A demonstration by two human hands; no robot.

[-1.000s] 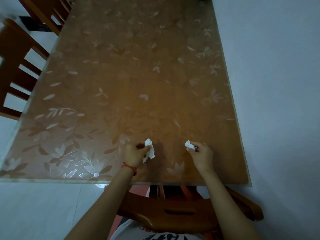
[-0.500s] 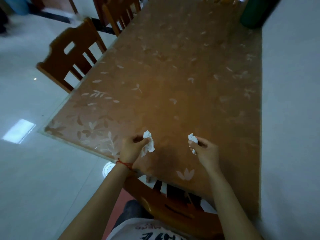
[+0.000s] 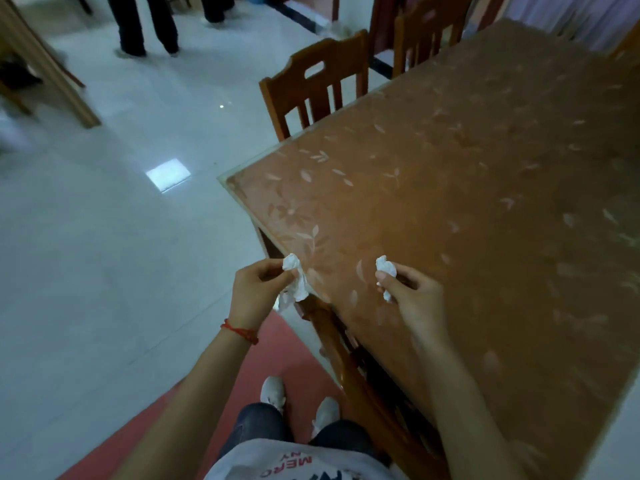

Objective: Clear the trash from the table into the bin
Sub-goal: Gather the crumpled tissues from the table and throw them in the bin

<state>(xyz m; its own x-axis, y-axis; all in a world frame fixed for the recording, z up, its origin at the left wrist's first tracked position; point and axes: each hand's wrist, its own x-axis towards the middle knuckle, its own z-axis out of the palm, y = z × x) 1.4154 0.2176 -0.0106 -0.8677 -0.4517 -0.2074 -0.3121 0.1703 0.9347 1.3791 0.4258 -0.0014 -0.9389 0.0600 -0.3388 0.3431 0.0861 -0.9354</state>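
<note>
Both hands up off the tabletop [image 3: 467, 209], each pinched shut on trash. Left hand [image 3: 258, 296] clamps a crumpled white tissue [image 3: 294, 277] btw thumb and fingers; a loose tail of it hangs below the grip. Right hand [image 3: 412, 296] holds a smaller paper wad [image 3: 386, 268] w/ thumb and fingertips, part of it poking out below the thumb. Hands are apart, left one over the near-left table corner and floor edge, right one over the tabletop.

Bin: not in view from here. I can't tell which way it lies.

Tabletop as far as I see it looks clear of other scraps, though far end is blurred, so not certain.

Risks, my judgement:
- Left tissue held only at its top; hanging tail could tear or slip free during the walk, esp. if arm swings. Would land on the pale floor [image 3: 104, 254], where white on white is easy to miss.
- Right wad is a light fingertip pinch. Any relaxing of the thumb drops it.
- Chair [image 3: 349, 358] tucked at the near edge sits right beside my legs; turning away could catch a knee or foot on it.
- Second chair [image 3: 311, 84] at far left and other ppl standing at the far side of the room [image 3: 145, 26] may be on the route; collision poss. if I move fast w/o looking.
- Both hands full: if the bin has a lid, no free hand to lift it.
</note>
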